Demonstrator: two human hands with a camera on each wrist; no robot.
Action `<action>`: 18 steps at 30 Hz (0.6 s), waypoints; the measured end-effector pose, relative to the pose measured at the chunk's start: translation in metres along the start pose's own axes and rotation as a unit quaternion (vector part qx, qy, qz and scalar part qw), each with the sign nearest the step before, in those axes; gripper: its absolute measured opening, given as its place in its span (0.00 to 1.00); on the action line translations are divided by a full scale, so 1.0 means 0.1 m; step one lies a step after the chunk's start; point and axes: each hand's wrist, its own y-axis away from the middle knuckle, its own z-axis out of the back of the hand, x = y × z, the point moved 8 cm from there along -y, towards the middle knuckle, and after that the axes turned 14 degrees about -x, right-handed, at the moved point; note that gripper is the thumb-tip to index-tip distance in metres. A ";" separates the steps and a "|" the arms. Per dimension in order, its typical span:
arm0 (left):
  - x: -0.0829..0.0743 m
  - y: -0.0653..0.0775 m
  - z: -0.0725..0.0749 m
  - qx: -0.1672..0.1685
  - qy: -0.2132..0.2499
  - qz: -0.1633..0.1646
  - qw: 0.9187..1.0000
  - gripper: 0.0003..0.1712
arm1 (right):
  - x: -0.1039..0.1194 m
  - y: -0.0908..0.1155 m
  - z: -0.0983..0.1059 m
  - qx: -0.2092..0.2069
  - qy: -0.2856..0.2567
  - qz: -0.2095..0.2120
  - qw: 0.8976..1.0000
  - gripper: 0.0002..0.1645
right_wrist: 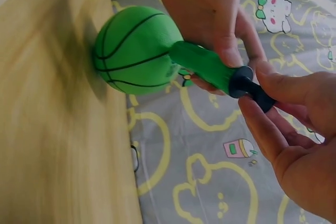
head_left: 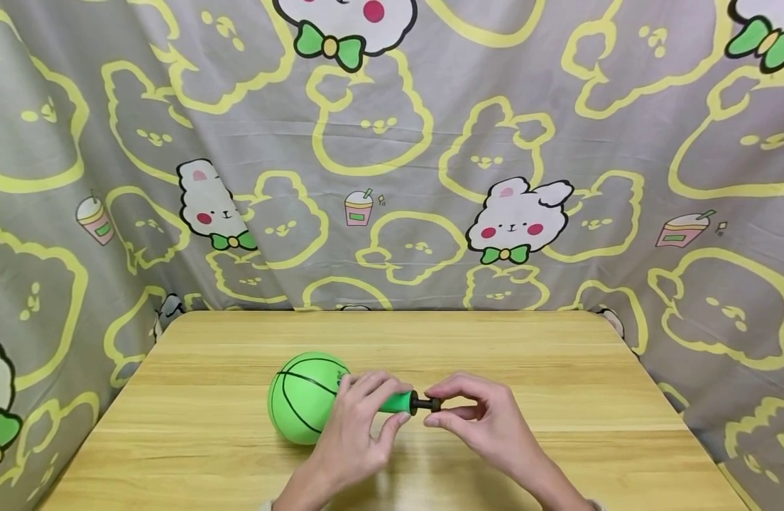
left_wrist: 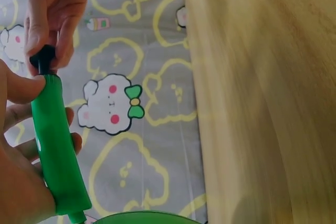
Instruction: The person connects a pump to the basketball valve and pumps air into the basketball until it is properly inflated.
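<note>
A green ball with black lines (head_left: 302, 401) rests on the wooden table, left of centre. My left hand (head_left: 360, 426) grips a small hand pump with a green barrel (left_wrist: 56, 145), its thumb near the black collar. The pump's far end points at the ball, and in the right wrist view the barrel (right_wrist: 202, 64) appears to meet the ball's side; the exact joint is hidden. Between thumb and fingers, my right hand (head_left: 488, 419) pinches the pump's black handle (right_wrist: 260, 98). A short length of black rod shows between handle and barrel.
The light wooden table (head_left: 526, 341) spreads around both hands. Behind it and at both sides hangs a grey curtain (head_left: 392, 191) printed with yellow outlines, white rabbits and pink cups.
</note>
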 end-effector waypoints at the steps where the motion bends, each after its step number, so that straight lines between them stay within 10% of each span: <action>1: 0.01 0.00 0.00 -0.001 0.002 0.002 1.000 0.13 | 0.02 -0.01 0.01 0.002 0.001 0.004 1.000 0.15; 18: 0.15 -0.05 0.14 -0.025 0.005 0.021 0.999 0.15 | 0.18 -0.09 0.35 0.019 0.011 -0.013 1.000 0.16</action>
